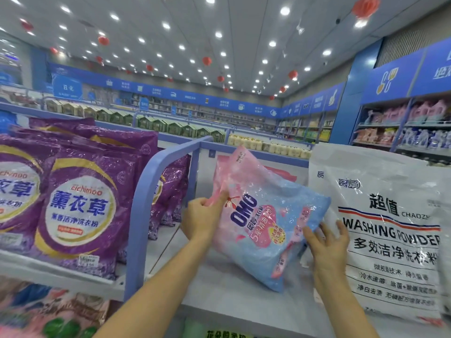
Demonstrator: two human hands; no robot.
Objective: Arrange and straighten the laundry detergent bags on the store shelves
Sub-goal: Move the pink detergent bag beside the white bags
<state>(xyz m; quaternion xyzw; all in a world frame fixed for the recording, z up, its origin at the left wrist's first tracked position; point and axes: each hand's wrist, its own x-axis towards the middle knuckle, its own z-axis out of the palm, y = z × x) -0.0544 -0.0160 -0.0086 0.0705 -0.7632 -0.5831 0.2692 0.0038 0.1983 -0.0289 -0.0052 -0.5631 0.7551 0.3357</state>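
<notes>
Since only the head view is available, all entries are taken from it.

OMO detergent bag point(263, 225): a pink-and-blue plastic pouch, held tilted over the pale shelf point(231, 296) in the middle bay. Its top corner is leaned up and left. Its lowest corner is at or just above the shelf; contact cannot be confirmed.

Left hand point(202, 215): the grip is pinched on the bag's upper left edge, thumb on the front face.

Right hand point(327, 242): the thumb is laid on the front near the lower right edge, and the fingers are fairly straight and spread behind it, so that edge is held between them.

Handling (judged): the film is glossy and crinkled, so it is expected to be slippery and to slump. The contents are presumed to be loose powder that will shift toward the low corner, leaving the bag moderately heavy and bottom-loaded. Hold is best taken at two opposite edges, as now, or with a palm under the base. A pinch on the flat face alone is likely to slide. Sharp tugs at the seal are to be avoided.

Surroundings:
- A white washing powder bag point(390, 228) stands upright just right of the right hand. Room is limited on that side, and the bag could be knocked.
- A second pink bag point(280, 172) lies flat behind.
- The bay is bounded on the left by a blue divider rail point(146, 191).
- Beyond the rail, purple lavender bags point(83, 211) are stacked leaning.
- Blurred bags are noted on the lower shelf point(61, 313).
</notes>
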